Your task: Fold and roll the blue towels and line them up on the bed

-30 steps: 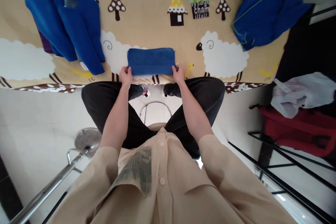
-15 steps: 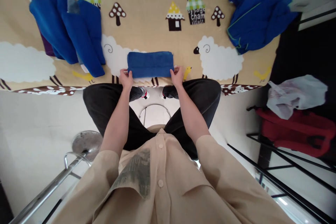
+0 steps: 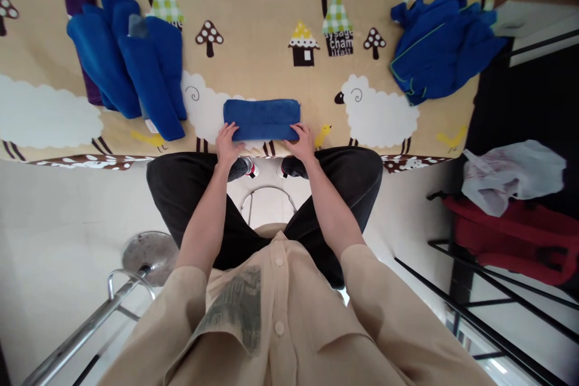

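A folded blue towel [image 3: 262, 119] lies near the front edge of a table covered with a tan cloth printed with sheep and houses [image 3: 262, 18]. My left hand [image 3: 228, 145] rests on the towel's near left corner, fingers stretched over the cloth. At the near right corner my right hand [image 3: 301, 142] lies the same way, its fingers flat along the near edge. Neither hand lifts the towel.
A stack of folded blue cloths [image 3: 136, 66] over a purple one [image 3: 79, 3] sits at the table's left. Crumpled blue cloths [image 3: 434, 42] lie at the right. A chrome stool [image 3: 147, 250] stands lower left. A white plastic bag [image 3: 515, 175] rests on a red bag [image 3: 520, 232] at right.
Both hands slid inward from the towel's outer corners onto its near edge, and their fingers now lie flat on it. The towel looks narrower from front to back. The view shifted slightly.
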`<state>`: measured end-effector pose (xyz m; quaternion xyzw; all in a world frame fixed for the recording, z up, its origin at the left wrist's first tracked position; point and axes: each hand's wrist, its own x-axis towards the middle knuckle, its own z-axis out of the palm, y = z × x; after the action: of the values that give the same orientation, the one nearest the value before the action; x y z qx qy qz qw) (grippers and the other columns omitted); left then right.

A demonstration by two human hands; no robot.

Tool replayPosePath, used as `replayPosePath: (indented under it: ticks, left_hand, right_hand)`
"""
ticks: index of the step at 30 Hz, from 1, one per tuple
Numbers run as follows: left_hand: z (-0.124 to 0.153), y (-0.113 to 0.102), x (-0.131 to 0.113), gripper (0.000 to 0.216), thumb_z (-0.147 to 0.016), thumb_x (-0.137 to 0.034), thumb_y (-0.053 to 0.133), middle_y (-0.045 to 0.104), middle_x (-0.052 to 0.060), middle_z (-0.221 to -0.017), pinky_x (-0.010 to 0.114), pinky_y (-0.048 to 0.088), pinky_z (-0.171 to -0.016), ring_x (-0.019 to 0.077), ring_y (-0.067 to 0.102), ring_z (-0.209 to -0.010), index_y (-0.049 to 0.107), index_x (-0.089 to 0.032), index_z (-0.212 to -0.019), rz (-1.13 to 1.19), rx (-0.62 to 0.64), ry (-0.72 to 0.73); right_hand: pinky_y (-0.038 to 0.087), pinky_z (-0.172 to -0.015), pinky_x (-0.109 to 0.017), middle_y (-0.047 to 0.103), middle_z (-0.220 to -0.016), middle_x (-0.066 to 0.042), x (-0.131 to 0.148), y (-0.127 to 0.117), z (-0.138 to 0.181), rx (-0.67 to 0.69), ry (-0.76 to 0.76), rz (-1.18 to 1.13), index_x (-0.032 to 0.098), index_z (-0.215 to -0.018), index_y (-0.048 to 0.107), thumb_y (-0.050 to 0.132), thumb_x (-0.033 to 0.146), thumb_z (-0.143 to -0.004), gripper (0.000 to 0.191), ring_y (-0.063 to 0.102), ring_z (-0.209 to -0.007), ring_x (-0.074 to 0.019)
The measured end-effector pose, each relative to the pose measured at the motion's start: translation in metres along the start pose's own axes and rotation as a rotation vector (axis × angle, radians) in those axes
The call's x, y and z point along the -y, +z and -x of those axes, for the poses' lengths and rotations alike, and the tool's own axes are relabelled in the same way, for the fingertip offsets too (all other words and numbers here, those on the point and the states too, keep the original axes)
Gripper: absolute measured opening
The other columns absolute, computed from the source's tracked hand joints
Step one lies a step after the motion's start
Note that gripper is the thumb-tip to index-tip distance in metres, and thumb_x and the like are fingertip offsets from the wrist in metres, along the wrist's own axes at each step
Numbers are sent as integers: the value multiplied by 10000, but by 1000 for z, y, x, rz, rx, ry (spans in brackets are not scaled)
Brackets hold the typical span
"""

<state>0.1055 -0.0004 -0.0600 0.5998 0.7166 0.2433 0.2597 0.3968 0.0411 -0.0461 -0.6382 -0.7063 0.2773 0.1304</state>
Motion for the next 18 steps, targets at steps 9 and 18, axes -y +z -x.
replayPosePath:
  ticks: [9, 18]
  left_hand:
    - [-25, 5, 26, 574, -745, -97, 553, 715, 109, -1322, 403, 466, -1197, 246, 625, -1307, 679, -181, -1299, 147, -117, -142]
    - [-59, 12, 48, 497, -990, -604, 553, 731, 94, -1048, 381, 559, -995, 231, 699, -1085, 641, -142, -1151, 264, -157, -304]
  right_hand:
    - [467, -1168, -388, 638, -1379, -142, -22, 9, -33, -29, 104, -176, 147, -1322, 683, 522, 119, -858, 492, 596, -1296, -234]
    - [543, -1070, -393, 694, -1259, -185, -48, 31, -66, -104, 278, -334, 81, -1317, 656, 523, 475, -1054, 493, 677, -1153, -242]
